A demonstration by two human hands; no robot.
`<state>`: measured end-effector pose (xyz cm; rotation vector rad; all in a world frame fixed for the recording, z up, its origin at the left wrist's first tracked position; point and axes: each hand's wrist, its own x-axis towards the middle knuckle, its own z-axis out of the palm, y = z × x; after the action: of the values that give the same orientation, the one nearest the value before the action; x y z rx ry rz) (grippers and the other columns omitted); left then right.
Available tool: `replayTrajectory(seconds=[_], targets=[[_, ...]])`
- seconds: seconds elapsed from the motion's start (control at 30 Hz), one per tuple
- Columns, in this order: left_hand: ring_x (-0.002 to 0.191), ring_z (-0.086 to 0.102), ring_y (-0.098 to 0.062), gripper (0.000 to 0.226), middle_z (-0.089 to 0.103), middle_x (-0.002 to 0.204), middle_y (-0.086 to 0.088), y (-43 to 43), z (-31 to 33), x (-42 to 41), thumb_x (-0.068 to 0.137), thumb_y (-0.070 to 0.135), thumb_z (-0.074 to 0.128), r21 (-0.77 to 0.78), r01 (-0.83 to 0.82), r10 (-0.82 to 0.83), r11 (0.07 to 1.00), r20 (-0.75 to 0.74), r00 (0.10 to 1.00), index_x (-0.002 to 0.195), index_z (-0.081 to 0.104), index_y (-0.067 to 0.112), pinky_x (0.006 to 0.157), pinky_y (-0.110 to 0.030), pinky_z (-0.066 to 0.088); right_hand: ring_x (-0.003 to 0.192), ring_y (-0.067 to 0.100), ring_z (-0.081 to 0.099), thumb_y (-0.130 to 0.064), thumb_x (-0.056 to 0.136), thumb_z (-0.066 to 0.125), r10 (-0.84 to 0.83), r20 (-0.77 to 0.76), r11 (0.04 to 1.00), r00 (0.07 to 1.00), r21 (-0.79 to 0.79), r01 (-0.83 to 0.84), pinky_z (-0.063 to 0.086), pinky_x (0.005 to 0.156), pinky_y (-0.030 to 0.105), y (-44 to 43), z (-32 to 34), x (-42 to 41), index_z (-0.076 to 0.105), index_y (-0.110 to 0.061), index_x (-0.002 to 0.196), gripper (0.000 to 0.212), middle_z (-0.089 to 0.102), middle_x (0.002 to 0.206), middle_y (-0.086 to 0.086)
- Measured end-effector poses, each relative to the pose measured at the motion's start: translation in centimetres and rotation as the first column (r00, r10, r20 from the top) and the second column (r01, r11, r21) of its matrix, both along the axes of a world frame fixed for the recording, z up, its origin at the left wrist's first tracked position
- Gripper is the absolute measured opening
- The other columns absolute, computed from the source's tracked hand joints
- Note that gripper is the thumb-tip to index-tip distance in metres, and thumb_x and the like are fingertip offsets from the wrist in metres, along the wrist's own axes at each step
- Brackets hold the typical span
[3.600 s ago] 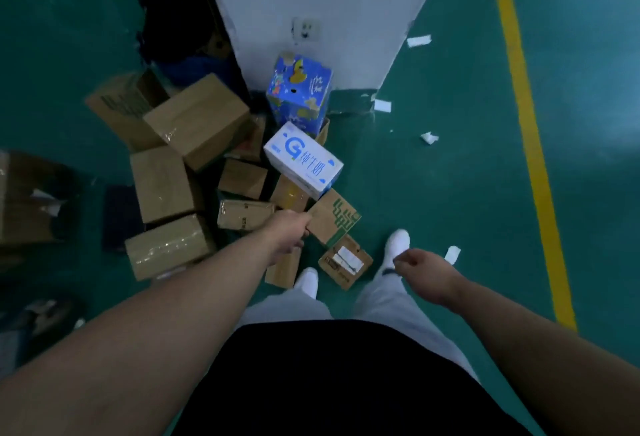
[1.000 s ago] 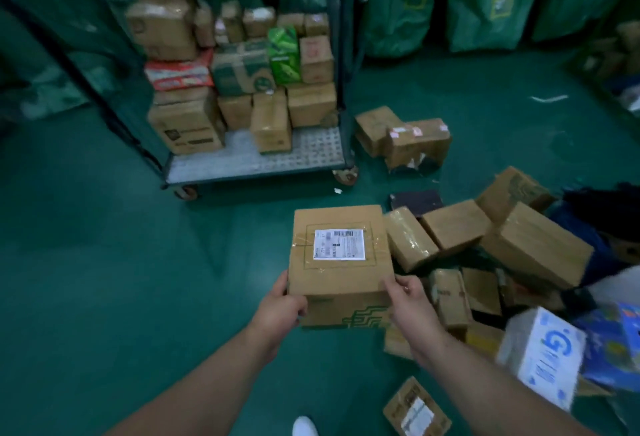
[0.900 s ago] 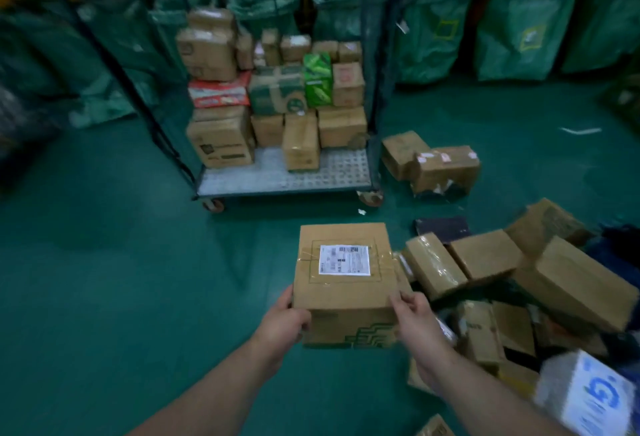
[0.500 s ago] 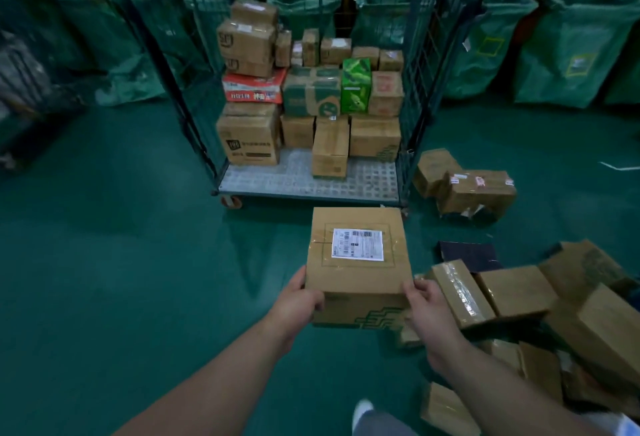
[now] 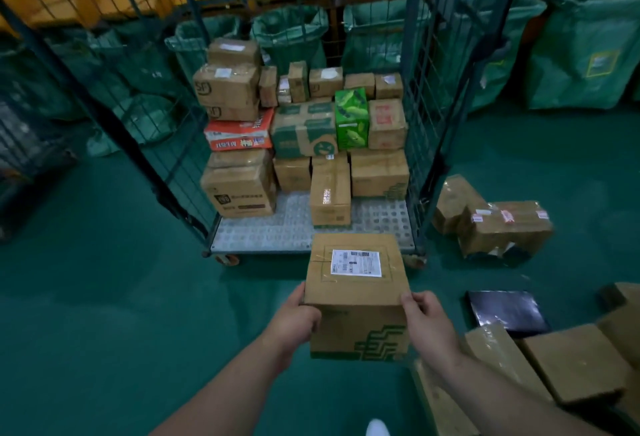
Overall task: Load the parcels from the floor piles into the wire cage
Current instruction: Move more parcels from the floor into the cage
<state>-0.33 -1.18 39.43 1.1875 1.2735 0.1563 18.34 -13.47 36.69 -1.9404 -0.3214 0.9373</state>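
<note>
Cardboard parcel, brown, white shipping label on its top face and a green stepped logo on the near face. It is held off the green floor in front of the person, level, just short of the open front of the wire cage. It is not on the cage yet.

Left hand grips the parcel's near left corner, thumb up along the top edge, fingers curled onto the near face. Right hand grips the near right corner, thumb at the top edge, fingers curled round the side. Both forearms reach forward.

The cage stands on casters and has a perforated metal deck. Boxes are stacked against its back, mostly brown. Among them are a green box upright in the second tier and a red-and-white carton lying flat on the left stack. One tall brown box stands forward of the rest, mid-deck.

Right of the cage, two taped parcels lie on the floor, touching each other. Nearer the person lies a flat black packet. Just beside it is a floor pile of brown boxes at lower right. Green sacks line the yellow back wall behind the cage. The tip of a white shoe shows at the bottom edge.
</note>
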Motion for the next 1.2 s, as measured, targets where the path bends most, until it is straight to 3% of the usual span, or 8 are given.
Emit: replayTrajectory(seconds=[0.27,0.57,0.73,0.87,0.97,1.07,1.13,1.2], targets=[[0.112,0.061,-0.029,0.072,0.071,0.113,-0.001,12.2,-0.3,3.0,0.077,-0.008,0.04,-0.042,-0.066,0.064,0.997,-0.042,0.997,0.117,0.061,0.047,0.095,-0.046,0.054,0.084,0.019,0.062,-0.038,0.104,0.049,0.039,0.017,0.999,0.999,-0.023,-0.038,0.044,0.062,0.031,14.6,-0.5,3.6,0.056,-0.022,0.095,0.02,0.066,0.096,0.003],[0.102,0.06,-0.019,0.082,0.067,0.113,0.004,28.8,-1.9,8.0,0.076,-0.008,0.04,-0.075,0.186,-0.186,0.98,0.015,0.982,0.138,0.051,0.045,0.071,-0.028,0.054,0.084,0.019,0.06,-0.035,0.105,0.05,-0.137,0.077,0.984,0.988,-0.108,0.145,0.045,0.067,0.033,27.0,-1.1,7.0,0.058,-0.018,0.103,0.02,0.065,0.097,0.005],[0.117,0.059,-0.024,0.078,0.064,0.126,0.008,35.6,-2.9,12.1,0.07,0.008,0.05,-0.077,0.314,-0.314,0.946,0.014,0.949,0.121,0.05,0.068,0.103,-0.045,0.053,0.083,0.021,0.058,-0.028,0.104,0.049,-0.227,0.111,0.959,0.967,-0.147,0.242,0.045,0.073,0.035,32.0,-0.7,9.1,0.057,-0.013,0.104,0.017,0.064,0.097,0.011],[0.111,0.061,-0.021,0.082,0.069,0.122,0.006,38.5,-4.6,15.8,0.071,0.001,0.048,-0.145,0.372,-0.366,0.917,0.069,0.928,0.131,0.052,0.058,0.091,-0.032,0.053,0.085,0.022,0.058,-0.028,0.105,0.047,-0.285,0.129,0.935,0.95,-0.179,0.305,0.047,0.076,0.036,33.6,-1.9,11.8,0.057,-0.013,0.107,0.018,0.062,0.094,0.006],[0.117,0.057,-0.02,0.082,0.066,0.126,0.009,40.6,-5.9,19.6,0.074,-0.007,0.045,-0.17,0.425,-0.423,0.889,0.049,0.905,0.129,0.051,0.054,0.098,-0.034,0.051,0.081,0.016,0.057,-0.034,0.107,0.045,-0.284,0.119,0.926,0.951,-0.222,0.304,0.042,0.064,0.031,35.3,-3.0,15.3,0.056,-0.016,0.106,0.021,0.062,0.092,0.002],[0.1,0.055,-0.015,0.076,0.063,0.113,0.005,42.3,-6.9,23.4,0.077,-0.009,0.044,-0.196,0.465,-0.474,0.863,0.002,0.881,0.133,0.052,0.043,0.075,-0.028,0.048,0.083,0.02,0.061,-0.037,0.107,0.042,-0.286,0.111,0.915,0.952,-0.263,0.305,0.047,0.066,0.034,37.5,-4.3,19.1,0.055,-0.017,0.104,0.023,0.064,0.094,0.005],[0.081,0.05,-0.011,0.075,0.058,0.094,0.006,43.8,-8.4,26.3,0.077,-0.006,0.045,-0.249,0.449,-0.468,0.858,-0.02,0.883,0.13,0.05,0.047,0.058,-0.025,0.038,0.083,0.022,0.061,-0.033,0.107,0.042,-0.281,0.119,0.91,0.952,-0.283,0.303,0.052,0.073,0.038,39.0,-6.1,22.3,0.054,-0.017,0.103,0.021,0.065,0.095,0.007],[0.068,0.045,-0.012,0.08,0.054,0.08,0.005,45.4,-10.9,29.2,0.072,-0.002,0.046,-0.335,0.41,-0.445,0.848,-0.034,0.895,0.129,0.051,0.054,0.052,-0.023,0.031,0.079,0.02,0.058,-0.034,0.107,0.043,-0.261,0.12,0.903,0.958,-0.321,0.286,0.049,0.068,0.034,40.9,-8.4,25.5,0.053,-0.02,0.101,0.019,0.062,0.09,0.004]])
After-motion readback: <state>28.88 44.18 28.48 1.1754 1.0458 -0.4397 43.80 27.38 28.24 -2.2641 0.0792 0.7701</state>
